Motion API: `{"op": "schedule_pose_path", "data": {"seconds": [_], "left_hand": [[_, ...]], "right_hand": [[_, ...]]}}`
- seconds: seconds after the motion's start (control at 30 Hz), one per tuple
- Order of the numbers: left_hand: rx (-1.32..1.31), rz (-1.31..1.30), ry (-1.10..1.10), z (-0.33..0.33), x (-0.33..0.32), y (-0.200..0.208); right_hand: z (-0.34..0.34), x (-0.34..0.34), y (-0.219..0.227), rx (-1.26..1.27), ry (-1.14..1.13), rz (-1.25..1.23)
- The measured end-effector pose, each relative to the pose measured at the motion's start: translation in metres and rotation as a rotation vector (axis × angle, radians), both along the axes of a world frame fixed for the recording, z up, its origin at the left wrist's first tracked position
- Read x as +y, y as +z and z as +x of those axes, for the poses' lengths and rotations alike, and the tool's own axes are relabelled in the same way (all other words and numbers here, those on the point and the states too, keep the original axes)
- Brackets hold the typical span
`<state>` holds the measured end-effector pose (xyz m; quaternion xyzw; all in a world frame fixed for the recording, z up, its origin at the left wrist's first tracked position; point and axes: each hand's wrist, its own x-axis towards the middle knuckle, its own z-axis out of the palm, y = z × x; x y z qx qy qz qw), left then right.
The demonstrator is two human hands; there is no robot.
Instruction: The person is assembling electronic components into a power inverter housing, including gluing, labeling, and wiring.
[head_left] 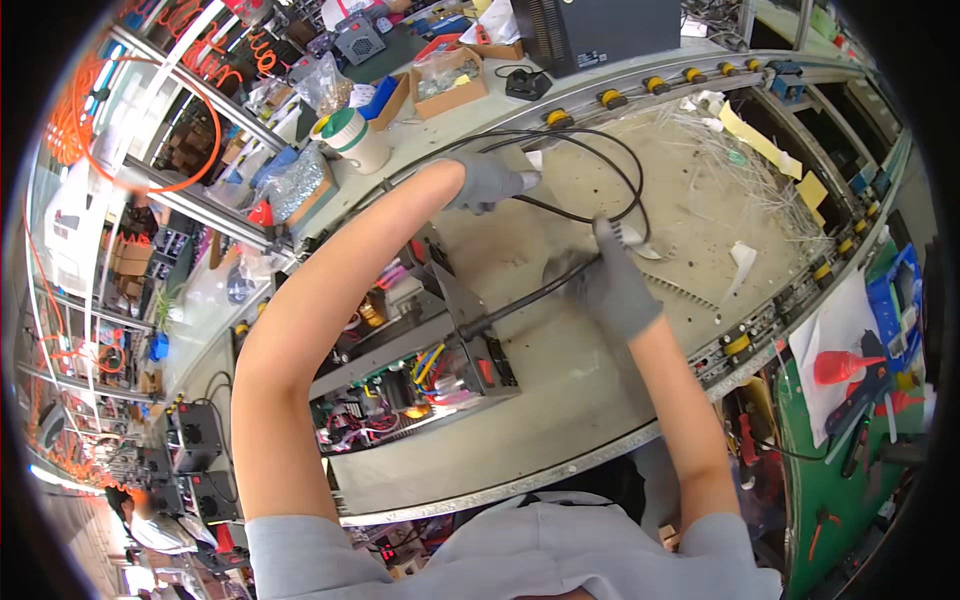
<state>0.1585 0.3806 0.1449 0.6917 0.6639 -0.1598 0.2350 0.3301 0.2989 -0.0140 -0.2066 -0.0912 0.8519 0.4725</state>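
Cable, black and round-sheathed (600, 175), loops in a wide arc over a pale, scuffed work surface (560, 380) and runs back as a thicker straight black sleeve to an open electrical unit (440, 350), a grey sheet-metal chassis with coloured wires, copper-toned parts and a dark fan grille exposed. Both hands wear grey knit gloves of a matte, close-fitting fabric; forearms are bare. The left hand (485, 182) reaches far forward with the elbow bent sharply, fingers curled shut around the cable near the top of the loop, with a small white piece showing at its fingertips. The right hand (612, 285) rises from the lower edge with the forearm nearly upright, palm turned down, fingers closed on the cable where the loop meets the straight sleeve; the index finger points up toward a white toothed strip, like a cable tie (635, 240), lying just beside it. The cable thus spans between the two grips, the loop lying beyond and to the right of both hands. A litter of thin white plastic offcuts (740, 160) is scattered over the far right of the surface. A white cup with a green lid (352, 138) stands to the left, near cardboard boxes (450, 85) of small parts. Yellow rollers (610, 97) line the curved metal rail along the bench edge.
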Motion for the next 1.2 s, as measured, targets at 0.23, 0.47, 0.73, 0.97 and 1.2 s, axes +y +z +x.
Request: {"op": "schedule_pose_path", "data": {"seconds": [0.23,0.47,0.73,0.97,1.2], "left_hand": [[-0.487,0.098,-0.296,-0.052,-0.021,0.038],[0.719,1.594,-0.934,-0.041,-0.021,0.128],[-0.119,1.300,-0.519,-0.157,-0.025,0.143],[-0.008,1.521,0.158,-0.378,-0.079,0.121],[0.152,1.104,0.742,-0.514,-0.169,0.079]], "right_hand": [[-0.046,0.150,0.070,-0.029,-0.493,0.140],[-0.077,0.098,0.208,-1.008,-0.080,1.561],[-0.059,0.005,0.234,-0.939,0.217,1.217],[-0.016,0.030,0.153,-0.687,-0.219,1.131],[-0.013,0.105,0.092,-0.359,-0.226,0.556]]}}
